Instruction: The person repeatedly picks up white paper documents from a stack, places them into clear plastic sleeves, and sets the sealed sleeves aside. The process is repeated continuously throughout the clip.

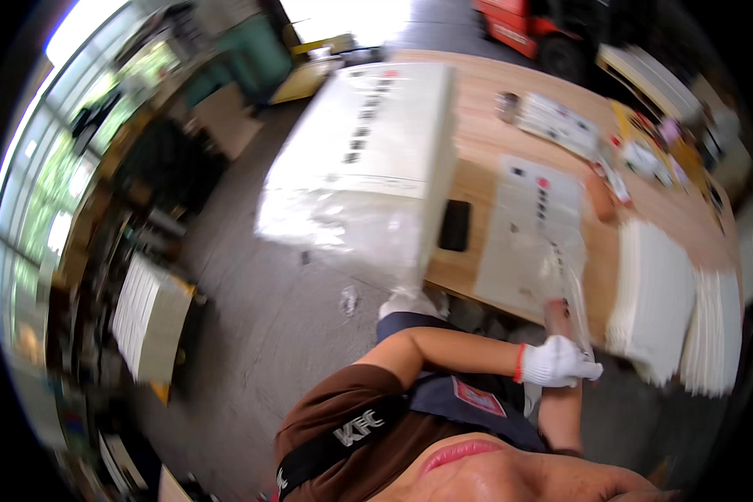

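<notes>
Bag pinned flat at table (pixel 477 100) edge.
Curled left hand (pixel 558 361), gloved, shut seemingly on near edge of clear bag (pixel 531 234) lying just ahead; laid right hand (pixel 555 314) on bag, grip impossible to tell. Needed steady, taut pull, clear of white stack (pixel 653 301) at right.

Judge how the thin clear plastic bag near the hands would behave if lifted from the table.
The clear plastic bag looks thin and flat, so probably floppy and light. Its glossy film may slip under the gloved left hand.
</notes>
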### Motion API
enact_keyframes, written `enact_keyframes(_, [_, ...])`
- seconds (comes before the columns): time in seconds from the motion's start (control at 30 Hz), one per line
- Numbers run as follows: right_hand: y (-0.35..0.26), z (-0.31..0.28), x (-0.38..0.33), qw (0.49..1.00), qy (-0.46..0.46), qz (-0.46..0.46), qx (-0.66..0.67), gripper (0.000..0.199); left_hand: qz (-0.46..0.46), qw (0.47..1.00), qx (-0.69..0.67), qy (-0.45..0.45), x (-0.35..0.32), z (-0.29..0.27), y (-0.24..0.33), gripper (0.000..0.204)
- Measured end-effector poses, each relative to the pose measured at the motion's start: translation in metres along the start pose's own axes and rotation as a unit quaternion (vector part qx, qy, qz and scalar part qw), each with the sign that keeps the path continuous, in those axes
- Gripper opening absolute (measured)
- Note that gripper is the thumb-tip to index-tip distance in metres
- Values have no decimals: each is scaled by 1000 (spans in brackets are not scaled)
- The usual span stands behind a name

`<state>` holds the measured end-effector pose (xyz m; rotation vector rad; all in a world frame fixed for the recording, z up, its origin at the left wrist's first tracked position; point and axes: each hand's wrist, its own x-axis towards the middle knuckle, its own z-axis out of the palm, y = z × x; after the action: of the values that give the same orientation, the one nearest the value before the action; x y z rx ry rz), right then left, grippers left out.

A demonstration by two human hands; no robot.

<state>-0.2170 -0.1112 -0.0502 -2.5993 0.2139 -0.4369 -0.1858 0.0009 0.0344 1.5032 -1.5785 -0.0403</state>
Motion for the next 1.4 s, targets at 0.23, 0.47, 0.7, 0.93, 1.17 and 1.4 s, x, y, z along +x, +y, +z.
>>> enact_keyframes(0.23, [-15, -10, 31, 997, -82, 2, 5, 33, -147, 989, 1, -21, -22, -3, -45, 37])
enact_keyframes(0.47, [55, -93, -17, 978, 174, 35, -106, 19, -205, 975, 89, 14, -41, -24, -151, 19])
enact_keyframes(0.7, [172, -143, -38, 944, 24, 44, -325, 38, -354, 865, -353, -37, 18, 15, -141, 27])
enact_keyframes(0.93, [56, -155, -23, 932, -26, -109, -345, 19, -439, 679, -588, 3, 61, 68, -145, 39])
enact_keyframes(1.17, [93, -125, -88, 941, 192, 225, 164, 40, -530, 718, -451, 1, 64, -10, -88, 29])
enact_keyframes(1.4, [48, -73, -56, 896, 148, 228, 351, 66, -315, 919, -18, -236, 43, 26, -48, 84])
